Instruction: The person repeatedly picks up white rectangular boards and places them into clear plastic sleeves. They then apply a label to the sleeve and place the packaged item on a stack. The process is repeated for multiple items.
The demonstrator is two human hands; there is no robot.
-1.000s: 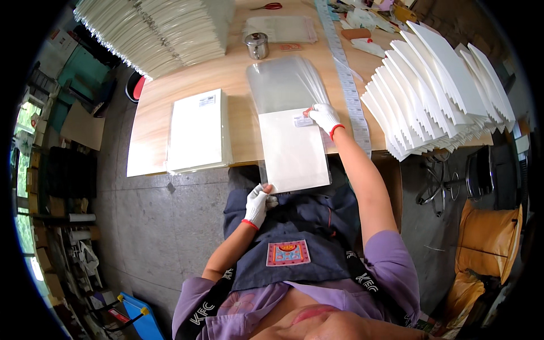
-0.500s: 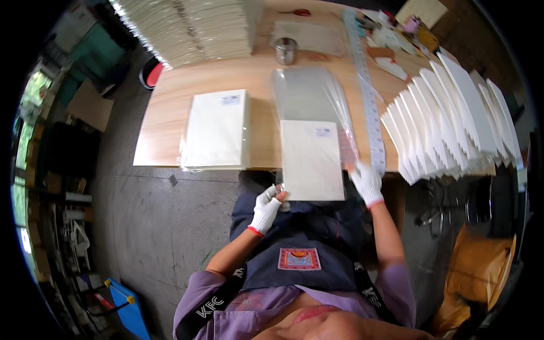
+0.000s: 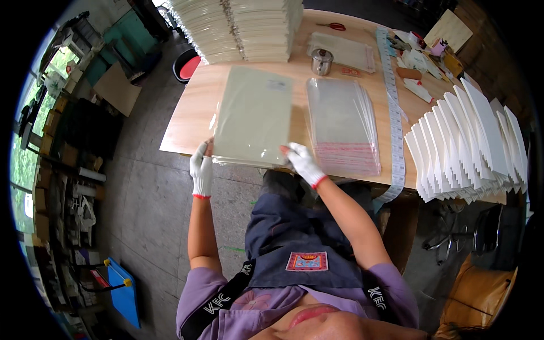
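Observation:
A flat white panel (image 3: 253, 116) with a small label near its top right corner lies in what looks like a shiny clear plastic bag. My left hand (image 3: 202, 169), in a white glove with bare fingertips, grips its lower left corner. At the lower right corner, my gloved right hand (image 3: 303, 161) holds the edge between thumb and fingers. The panel is over the stack of similar panels at the table's front left and covers most of it; whether it touches the stack I cannot tell. To its right lies a pile of clear plastic bags (image 3: 343, 119) with pinkish strips at the near end.
Tall stacks of bagged panels (image 3: 243, 31) stand at the back left of the wooden table (image 3: 184, 122). A lidded metal pot (image 3: 322, 61), red-handled scissors (image 3: 337, 26) and a long measuring strip (image 3: 392, 107) lie beyond and right. Fanned white panels (image 3: 462, 144) fill the right edge.
The panel has moved from in front of the clear bags to over the left stack, carried by both hands. My right hand has left the bag pile's near right side. The view has shifted.

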